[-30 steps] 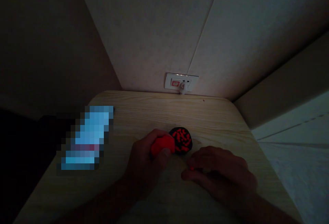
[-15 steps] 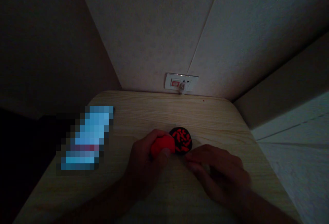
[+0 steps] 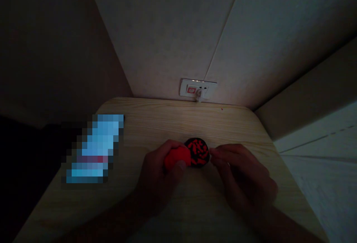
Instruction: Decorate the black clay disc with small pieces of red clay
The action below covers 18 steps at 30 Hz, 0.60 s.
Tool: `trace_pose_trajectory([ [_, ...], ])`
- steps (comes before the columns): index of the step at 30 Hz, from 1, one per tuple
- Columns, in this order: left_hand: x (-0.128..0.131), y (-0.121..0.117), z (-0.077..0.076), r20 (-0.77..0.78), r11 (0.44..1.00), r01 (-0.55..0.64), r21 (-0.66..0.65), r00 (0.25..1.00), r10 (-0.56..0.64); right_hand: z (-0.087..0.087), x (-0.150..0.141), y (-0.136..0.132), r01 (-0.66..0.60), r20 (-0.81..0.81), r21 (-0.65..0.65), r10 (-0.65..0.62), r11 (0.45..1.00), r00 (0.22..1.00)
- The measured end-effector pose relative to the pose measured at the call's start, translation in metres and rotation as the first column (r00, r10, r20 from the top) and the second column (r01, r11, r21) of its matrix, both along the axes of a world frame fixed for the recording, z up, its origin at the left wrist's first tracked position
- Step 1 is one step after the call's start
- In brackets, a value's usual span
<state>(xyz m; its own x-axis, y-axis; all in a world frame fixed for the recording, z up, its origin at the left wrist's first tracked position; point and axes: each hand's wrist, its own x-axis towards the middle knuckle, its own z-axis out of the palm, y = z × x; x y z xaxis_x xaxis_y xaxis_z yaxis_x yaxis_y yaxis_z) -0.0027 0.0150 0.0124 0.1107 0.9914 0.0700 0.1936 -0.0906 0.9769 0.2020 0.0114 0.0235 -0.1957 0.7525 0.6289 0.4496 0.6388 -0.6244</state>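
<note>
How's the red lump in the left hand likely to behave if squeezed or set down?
The red lump looks matte and doughy, so it would probably dent under the left hand. Its rounded outline suggests it might rock or roll a little.

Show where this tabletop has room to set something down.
Bare wood lies between the blue pixelated patch and left hand, and from the dark disc back towards the wall socket. It is crowded around the disc: red lump, right hand.

Two hands [image 3: 156,178], one red lump [image 3: 177,156], one black disc [image 3: 198,152], one wall socket [image 3: 209,91].
</note>
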Motion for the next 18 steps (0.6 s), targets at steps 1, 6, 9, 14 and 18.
trace_pose_trajectory([
  [1, -0.0001, 0.0003, 0.0000, -0.002, 1.000, 0.001, 0.003, 1.000, -0.001, -0.0010, 0.0003, 0.0012, 0.009, 0.003, 0.006, -0.009, 1.000, 1.000],
  [6, -0.0004, 0.0008, 0.0004, 0.007, 1.000, 0.011, -0.003, 1.000, -0.011, -0.0024, -0.0018, 0.0076, -0.028, 0.018, -0.027, 0.029, 0.999, 0.999],
  [9, 0.0001, 0.0002, 0.0007, 0.025, 1.000, 0.009, -0.012, 1.000, -0.009, -0.0019, -0.0034, 0.0098, -0.038, 0.015, -0.048, 0.039, 0.998, 0.999],
  [14, 0.0011, 0.0003, 0.0008, 0.021, 1.000, 0.010, -0.020, 1.000, -0.010, 0.0005, -0.0039, 0.0103, -0.018, 0.033, -0.046, 0.019, 0.999, 0.999],
  [18, 0.0010, 0.0006, 0.0012, 0.019, 0.999, 0.030, -0.013, 0.999, -0.029, 0.0022, -0.0046, 0.0096, -0.015, 0.058, -0.038, 0.018, 0.999, 0.998],
])
